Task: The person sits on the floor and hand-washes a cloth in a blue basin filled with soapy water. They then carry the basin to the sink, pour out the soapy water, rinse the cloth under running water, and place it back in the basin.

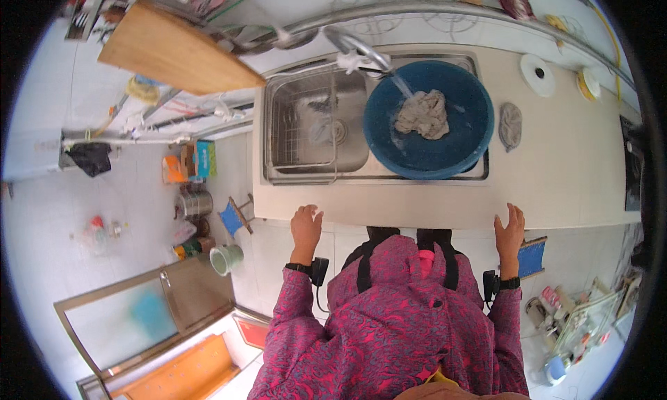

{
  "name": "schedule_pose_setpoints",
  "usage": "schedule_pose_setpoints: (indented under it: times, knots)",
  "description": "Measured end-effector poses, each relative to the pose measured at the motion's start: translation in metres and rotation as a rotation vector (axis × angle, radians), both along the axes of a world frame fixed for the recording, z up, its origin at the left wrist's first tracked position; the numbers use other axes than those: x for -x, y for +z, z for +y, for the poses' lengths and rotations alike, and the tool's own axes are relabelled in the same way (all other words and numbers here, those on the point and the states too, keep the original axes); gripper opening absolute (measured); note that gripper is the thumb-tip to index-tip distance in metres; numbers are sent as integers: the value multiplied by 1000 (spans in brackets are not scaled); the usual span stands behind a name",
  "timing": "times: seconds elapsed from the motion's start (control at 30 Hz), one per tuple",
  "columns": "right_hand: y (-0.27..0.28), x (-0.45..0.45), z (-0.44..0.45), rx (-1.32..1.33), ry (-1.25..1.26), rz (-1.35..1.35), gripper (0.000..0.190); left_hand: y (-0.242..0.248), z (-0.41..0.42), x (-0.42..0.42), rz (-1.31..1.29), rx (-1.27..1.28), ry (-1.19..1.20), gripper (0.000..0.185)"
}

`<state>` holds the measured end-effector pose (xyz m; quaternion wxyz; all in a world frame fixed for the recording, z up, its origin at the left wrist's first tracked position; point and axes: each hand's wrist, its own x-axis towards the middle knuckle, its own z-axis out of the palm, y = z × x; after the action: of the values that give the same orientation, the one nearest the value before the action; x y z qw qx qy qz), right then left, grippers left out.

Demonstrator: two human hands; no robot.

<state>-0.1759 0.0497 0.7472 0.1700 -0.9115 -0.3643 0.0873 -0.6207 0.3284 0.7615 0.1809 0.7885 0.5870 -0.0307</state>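
My left hand is at the counter's front edge, fingers apart and holding nothing. Farther right along the same edge, my right hand is likewise empty with its fingers apart. Ahead of me a large blue plastic basin rests over the right side of the sink. In it lies a crumpled, wet greyish-beige cloth. Water runs onto the cloth from the curved metal faucet. A second, smaller grey cloth lies on the countertop just right of the basin.
A wire rack sits in the left stainless-steel sink bowl. A wooden board juts out at the upper left. A white round lid lies at the back right. Blue folding stools and a pale green bucket stand on the floor.
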Motion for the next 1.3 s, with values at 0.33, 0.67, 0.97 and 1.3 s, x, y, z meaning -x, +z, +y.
schedule_pose_setpoints:
  times: [0.33,0.67,0.97,1.3]
  knots:
    - [-48,12,-56,-4,-65,147,25,-163,-153,211,208,439,156,33]
    - [-141,64,-295,66,-481,592,21,-189,-267,294,-120,898,693,30]
    - [-127,142,-338,-176,-1094,950,22,-107,-209,259,-320,710,413,12]
    - [-149,230,-348,-217,-1243,1176,30,-127,-169,303,-457,924,658,14]
